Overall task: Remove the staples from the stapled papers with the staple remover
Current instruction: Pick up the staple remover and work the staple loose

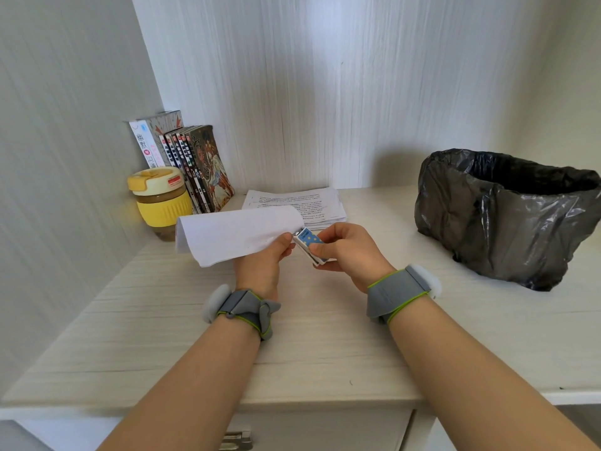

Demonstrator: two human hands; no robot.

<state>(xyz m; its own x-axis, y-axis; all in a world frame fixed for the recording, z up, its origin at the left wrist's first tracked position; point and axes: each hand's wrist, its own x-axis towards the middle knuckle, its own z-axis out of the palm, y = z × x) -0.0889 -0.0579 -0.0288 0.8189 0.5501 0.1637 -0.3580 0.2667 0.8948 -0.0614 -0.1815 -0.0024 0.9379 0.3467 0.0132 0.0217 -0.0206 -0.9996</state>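
The tabletop (325,336) was pale, wood-grained and whitish, set into a corner of white, vertically streaked wall panels (292,92). A drawer front with a metal handle (236,441) showed below its near edge.

At the back left, a row of books (192,164) leaned against the wall, and a yellow-lidded cup (161,201) with a yellow sleeve stood just in front of them. A stack of printed sheets (312,203) lay flat near the back wall, behind the hands. Well apart to the right sat a bin lined with a black plastic bag (507,216), its mouth open.

Both forearms reached in from the near edge, each wearing a grey wristband edged in green (396,292).

The left hand (263,262) held the stapled papers (234,232) above the tabletop, its fingers (281,243) curled and pinching the sheaf near its right-hand corner; the sheets bowed and folded away to the left, blank side showing.

The right hand (349,252) gripped the staple remover (310,247), a small white tool with a blue, white-dotted face, its fingers closed around the tool's body and the thumb pressed on top. The tool's far end met the corner of the papers, right beside the left thumb. Whether the remover's teeth were under a staple could not be told, as the staple itself was too small to make out.
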